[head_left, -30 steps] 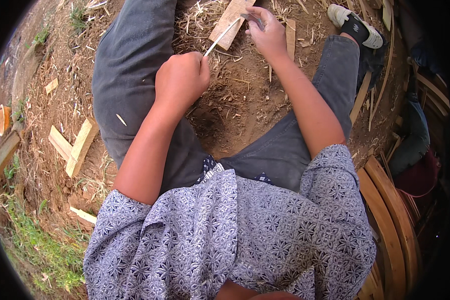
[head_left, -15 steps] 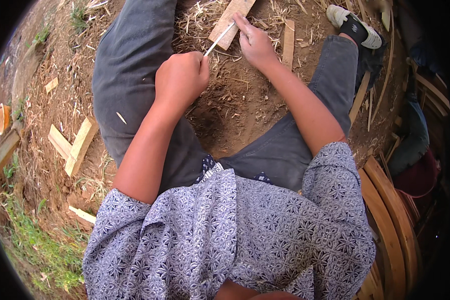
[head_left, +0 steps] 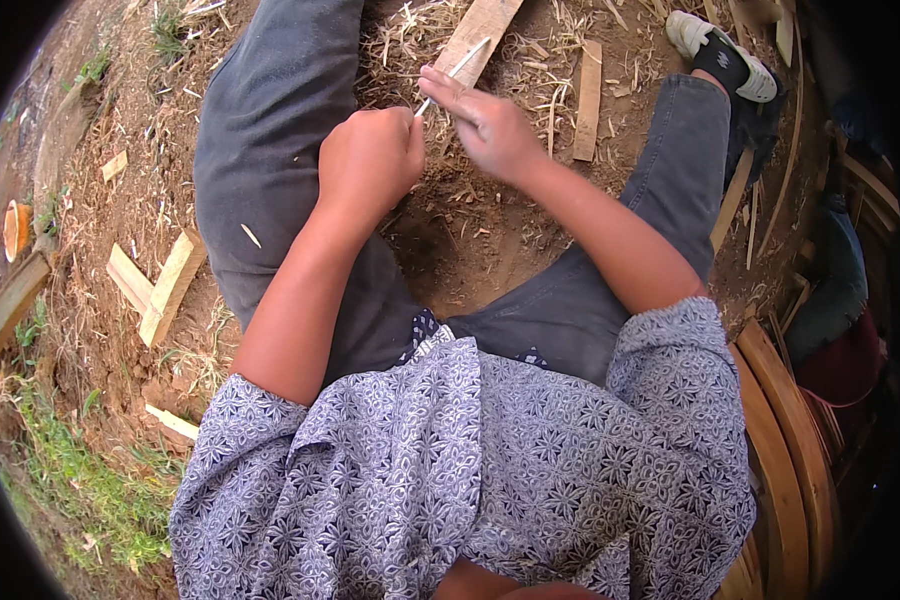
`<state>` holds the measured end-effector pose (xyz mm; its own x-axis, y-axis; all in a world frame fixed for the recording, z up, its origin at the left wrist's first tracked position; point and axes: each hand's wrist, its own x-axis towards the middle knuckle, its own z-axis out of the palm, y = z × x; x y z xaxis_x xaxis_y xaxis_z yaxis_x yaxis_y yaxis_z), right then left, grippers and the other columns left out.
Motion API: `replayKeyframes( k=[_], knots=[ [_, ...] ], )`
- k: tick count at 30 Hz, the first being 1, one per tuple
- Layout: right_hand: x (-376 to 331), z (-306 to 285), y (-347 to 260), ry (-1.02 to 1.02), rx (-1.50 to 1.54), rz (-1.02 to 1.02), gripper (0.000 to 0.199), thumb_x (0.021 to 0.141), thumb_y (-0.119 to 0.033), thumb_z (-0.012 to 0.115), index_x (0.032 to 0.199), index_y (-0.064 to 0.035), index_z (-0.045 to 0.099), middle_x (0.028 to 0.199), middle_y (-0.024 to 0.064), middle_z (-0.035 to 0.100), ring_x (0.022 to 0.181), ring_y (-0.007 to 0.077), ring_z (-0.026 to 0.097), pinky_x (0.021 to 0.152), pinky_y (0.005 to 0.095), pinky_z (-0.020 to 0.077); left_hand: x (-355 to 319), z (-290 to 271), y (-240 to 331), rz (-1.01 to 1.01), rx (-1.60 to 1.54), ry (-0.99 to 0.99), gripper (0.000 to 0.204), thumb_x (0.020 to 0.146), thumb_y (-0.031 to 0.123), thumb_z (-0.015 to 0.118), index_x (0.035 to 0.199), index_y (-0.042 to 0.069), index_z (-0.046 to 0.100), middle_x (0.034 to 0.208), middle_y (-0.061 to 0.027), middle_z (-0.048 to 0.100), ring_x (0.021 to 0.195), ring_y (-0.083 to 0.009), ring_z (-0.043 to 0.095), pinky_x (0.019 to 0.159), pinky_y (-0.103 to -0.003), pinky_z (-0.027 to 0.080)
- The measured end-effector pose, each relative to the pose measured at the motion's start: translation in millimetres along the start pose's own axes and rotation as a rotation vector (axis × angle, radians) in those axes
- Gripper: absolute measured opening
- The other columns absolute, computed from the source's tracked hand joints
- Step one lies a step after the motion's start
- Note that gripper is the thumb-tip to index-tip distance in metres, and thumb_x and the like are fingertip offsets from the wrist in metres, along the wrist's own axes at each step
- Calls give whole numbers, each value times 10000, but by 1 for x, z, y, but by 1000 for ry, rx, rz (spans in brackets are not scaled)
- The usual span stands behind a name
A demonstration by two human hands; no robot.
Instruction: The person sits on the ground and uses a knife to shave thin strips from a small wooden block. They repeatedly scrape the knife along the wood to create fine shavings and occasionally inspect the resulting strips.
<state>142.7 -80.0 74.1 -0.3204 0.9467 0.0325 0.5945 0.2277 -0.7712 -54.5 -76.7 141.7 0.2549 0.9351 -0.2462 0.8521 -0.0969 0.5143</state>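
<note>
My left hand [head_left: 372,162] is a closed fist, seen from its back, round one end of a thin, straight, pale stick [head_left: 469,57]. What the stick is made of cannot be told. It slants up and away to the right over a wooden board [head_left: 483,30] on the ground. My right hand [head_left: 488,128] lies across the stick close to the left fist, its fingers stretched out and side by side. Part of the stick is hidden behind these fingers, and whether the thumb presses it from below is unclear.
My grey-trousered legs spread either side of bare soil and shavings. A narrow wood strip [head_left: 588,100] lies right of the board; offcuts [head_left: 173,287] lie at left. Long curved planks [head_left: 782,440] stand at lower right, near another person's leg [head_left: 832,270]. An orange-rimmed object [head_left: 16,230] sits far left.
My right hand has slid down the stick from its far tip toward my left fist, so the tip now shows beyond the fingers. The left hand keeps its grip.
</note>
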Motion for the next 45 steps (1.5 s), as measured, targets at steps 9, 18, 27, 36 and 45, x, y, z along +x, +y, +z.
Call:
replayKeyframes(
  k=[9, 18, 27, 36, 45],
  knots=[
    [3, 2, 8, -52, 103, 44, 615, 933, 40, 458, 1488, -199, 574, 1508, 98, 574, 1299, 256, 632, 1145, 355, 471, 0, 1, -1, 3, 41, -13, 297, 967, 254, 622, 783, 33, 697, 711, -211, 661, 719, -425, 673, 662, -531, 518],
    [5, -11, 1, -81, 94, 127, 649, 879, 81, 432, 1473, -128, 592, 1546, 135, 524, 1384, 252, 569, 1220, 352, 391, 0, -2, -1, 7, 33, -13, 279, 972, 247, 625, 799, 45, 707, 717, -208, 658, 705, -424, 662, 645, -527, 504],
    [9, -12, 30, 15, 137, 162, 645, 904, 70, 423, 1492, -147, 577, 1570, 121, 510, 1421, 261, 532, 1229, 365, 374, 2, -4, 1, 59, 14, 21, 298, 951, 246, 646, 741, 39, 692, 713, -196, 679, 694, -405, 686, 642, -520, 543],
    [13, -12, 19, 25, 188, 257, 610, 935, 69, 412, 1485, -136, 580, 1523, 127, 562, 1416, 219, 536, 1222, 343, 385, 2, -2, -2, 65, -24, 24, 265, 954, 231, 650, 777, 41, 698, 703, -203, 653, 694, -415, 660, 638, -517, 510],
    [15, -2, 63, 277, 33, 29, 576, 961, -1, 490, 1473, -245, 598, 1383, 162, 658, 1207, 319, 686, 1052, 376, 552, 5, -2, 4, 84, -30, 35, 270, 957, 230, 650, 775, 32, 676, 715, -216, 640, 705, -426, 650, 635, -521, 491]
  ],
)
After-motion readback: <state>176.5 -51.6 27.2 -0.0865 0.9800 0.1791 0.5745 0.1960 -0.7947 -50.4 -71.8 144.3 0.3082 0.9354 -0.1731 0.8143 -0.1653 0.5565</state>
